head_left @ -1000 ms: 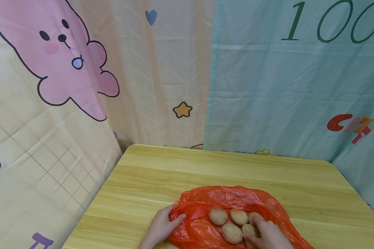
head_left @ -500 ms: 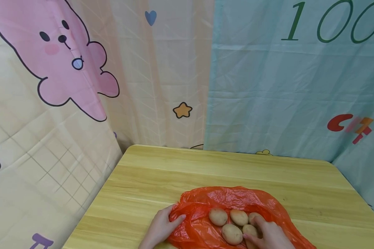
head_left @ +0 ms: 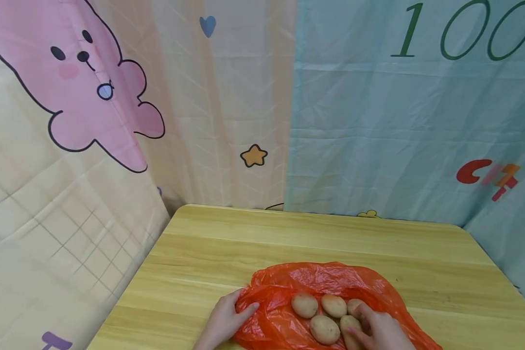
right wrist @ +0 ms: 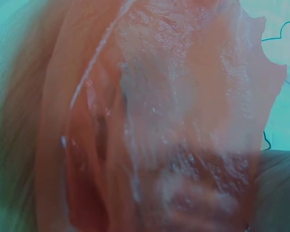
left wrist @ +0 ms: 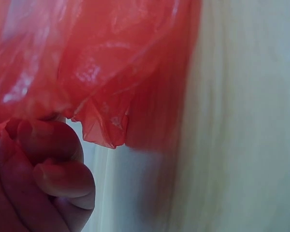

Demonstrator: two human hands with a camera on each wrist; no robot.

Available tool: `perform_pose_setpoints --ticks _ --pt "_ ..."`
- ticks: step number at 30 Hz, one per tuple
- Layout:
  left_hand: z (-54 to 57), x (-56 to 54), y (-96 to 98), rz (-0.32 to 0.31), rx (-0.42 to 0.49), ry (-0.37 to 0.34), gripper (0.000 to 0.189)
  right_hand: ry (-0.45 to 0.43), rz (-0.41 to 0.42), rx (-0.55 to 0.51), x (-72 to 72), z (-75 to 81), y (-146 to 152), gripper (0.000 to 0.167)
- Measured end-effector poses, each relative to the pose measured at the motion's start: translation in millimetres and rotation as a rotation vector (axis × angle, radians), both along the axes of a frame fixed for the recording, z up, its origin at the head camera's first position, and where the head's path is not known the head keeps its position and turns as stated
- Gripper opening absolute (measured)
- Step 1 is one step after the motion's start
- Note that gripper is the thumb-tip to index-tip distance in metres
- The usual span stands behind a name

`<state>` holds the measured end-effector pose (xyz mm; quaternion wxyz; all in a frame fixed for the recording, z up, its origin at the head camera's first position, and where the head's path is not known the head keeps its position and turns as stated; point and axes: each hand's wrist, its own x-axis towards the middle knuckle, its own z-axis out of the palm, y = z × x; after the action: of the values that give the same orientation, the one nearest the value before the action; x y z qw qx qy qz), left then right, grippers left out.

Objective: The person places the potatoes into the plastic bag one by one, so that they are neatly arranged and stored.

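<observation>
Several potatoes [head_left: 324, 329] lie close together on an opened-out red plastic bag [head_left: 315, 274] at the table's near side. My left hand [head_left: 225, 318] grips the bag's left edge, thumb on top; the left wrist view shows curled fingers [left wrist: 65, 179] beneath the red film. Over the right-hand potatoes, my right hand [head_left: 385, 328] has bent fingers and its thumb against the front right potato [head_left: 349, 323]. A further potato [head_left: 354, 305] sits partly behind its fingers. In the right wrist view, the bag's film [right wrist: 198, 96] hides the fingers and potatoes.
The wooden table [head_left: 201, 243] extends behind and to both sides of the bag. Printed curtains [head_left: 354, 121] hang along its far edge and at the sides.
My right thumb has shifted right, from the front right potato's left side onto its face, exposing more of it. The left hand keeps its hold. The head view has turned slightly.
</observation>
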<state>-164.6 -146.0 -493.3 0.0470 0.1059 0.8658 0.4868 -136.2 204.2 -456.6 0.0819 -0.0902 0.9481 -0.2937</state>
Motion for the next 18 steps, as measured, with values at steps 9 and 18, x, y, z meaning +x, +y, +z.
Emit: perform_pose_setpoints --ticks 9,18 --pt "0.6 0.9 -0.8 -0.004 -0.001 0.015 0.050 0.015 -0.059 0.029 1.7 1.9 -4.5 0.020" --pt "0.7 0.7 -0.4 -0.004 0.007 0.013 0.050 0.022 -0.088 0.023 2.0 6.4 -6.4 0.014"
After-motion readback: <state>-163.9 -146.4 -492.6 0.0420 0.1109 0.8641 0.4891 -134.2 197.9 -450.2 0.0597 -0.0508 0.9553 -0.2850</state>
